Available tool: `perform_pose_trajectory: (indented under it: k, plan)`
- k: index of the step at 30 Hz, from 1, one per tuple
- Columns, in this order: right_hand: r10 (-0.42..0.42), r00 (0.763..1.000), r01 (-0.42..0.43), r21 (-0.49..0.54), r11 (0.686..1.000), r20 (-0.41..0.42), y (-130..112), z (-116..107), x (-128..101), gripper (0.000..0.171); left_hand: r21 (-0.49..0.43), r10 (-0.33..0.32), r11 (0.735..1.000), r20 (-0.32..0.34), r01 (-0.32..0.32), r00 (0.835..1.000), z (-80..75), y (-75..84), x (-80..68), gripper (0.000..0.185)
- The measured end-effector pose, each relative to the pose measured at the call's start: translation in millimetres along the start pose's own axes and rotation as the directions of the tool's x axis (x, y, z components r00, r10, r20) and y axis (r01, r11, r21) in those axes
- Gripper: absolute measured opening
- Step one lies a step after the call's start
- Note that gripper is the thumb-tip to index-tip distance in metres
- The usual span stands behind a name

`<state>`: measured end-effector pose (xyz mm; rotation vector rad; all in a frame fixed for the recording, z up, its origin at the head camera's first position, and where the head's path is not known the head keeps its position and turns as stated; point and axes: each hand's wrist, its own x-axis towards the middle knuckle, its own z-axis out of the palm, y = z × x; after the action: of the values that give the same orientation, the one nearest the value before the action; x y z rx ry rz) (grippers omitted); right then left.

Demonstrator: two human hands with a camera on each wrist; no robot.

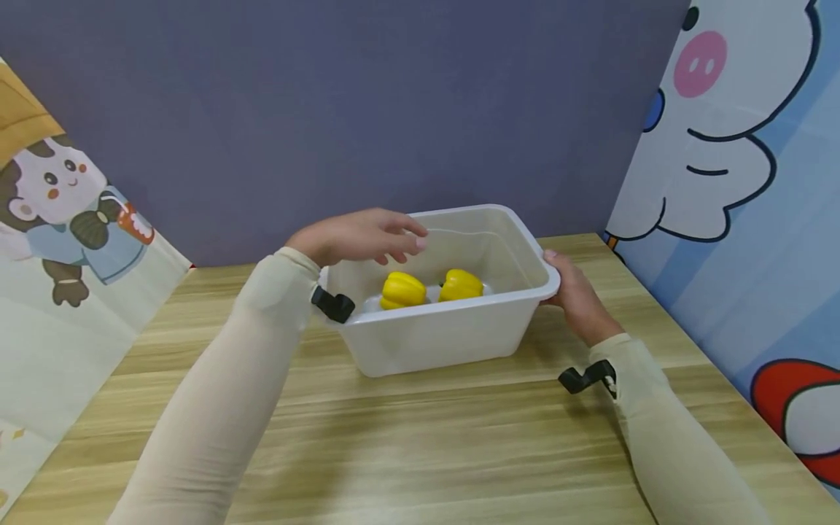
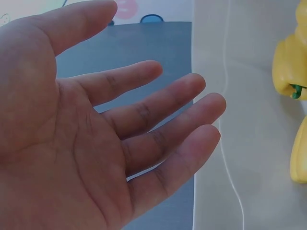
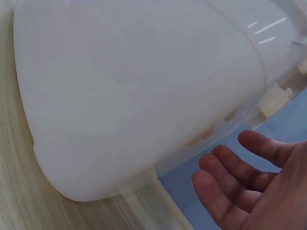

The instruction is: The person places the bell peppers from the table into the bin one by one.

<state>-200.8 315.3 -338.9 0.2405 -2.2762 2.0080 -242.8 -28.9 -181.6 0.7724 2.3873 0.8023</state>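
Observation:
A white plastic tub (image 1: 433,339) stands on the wooden table (image 1: 420,437). Two yellow bell peppers (image 1: 403,289) (image 1: 461,284) lie side by side on its floor. My left hand (image 1: 357,237) hovers palm down over the tub's left rear corner, fingers spread and holding nothing; in the left wrist view the left hand (image 2: 96,139) is open above the tub's inside (image 2: 240,96), with the peppers (image 2: 288,67) to the right. My right hand (image 1: 577,295) is at the tub's right end, thumb on the rim. In the right wrist view its fingers (image 3: 240,177) lie loosely extended beside the tub wall (image 3: 134,96).
A grey-purple wall stands behind the table. Cartoon-printed panels flank it: one on the left (image 1: 65,240) and one on the right (image 1: 741,182). Bare table surface stretches in front of the tub toward me.

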Motion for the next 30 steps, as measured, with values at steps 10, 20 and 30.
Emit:
perform_pose_trajectory:
  k: [10,20,30]
  plan:
    - [-0.016,1.0,0.016,0.027,1.0,-0.02,-1,-5,-2,0.041,-0.057,0.007,0.998,-0.05,-0.01,0.999,-3.8,-14.6,-14.2,0.051]
    - [0.002,0.999,-0.002,0.003,1.0,-0.033,0,-14,-2,0.049,-0.09,0.03,0.995,-0.1,-0.039,0.995,-5.6,-24.5,-18.3,0.048]
    - [0.025,0.999,-0.024,0.026,0.999,-0.038,0,-14,-1,0.047,-0.135,0.037,0.988,-0.301,-0.081,0.953,-8.7,-39.4,-32.8,0.041]
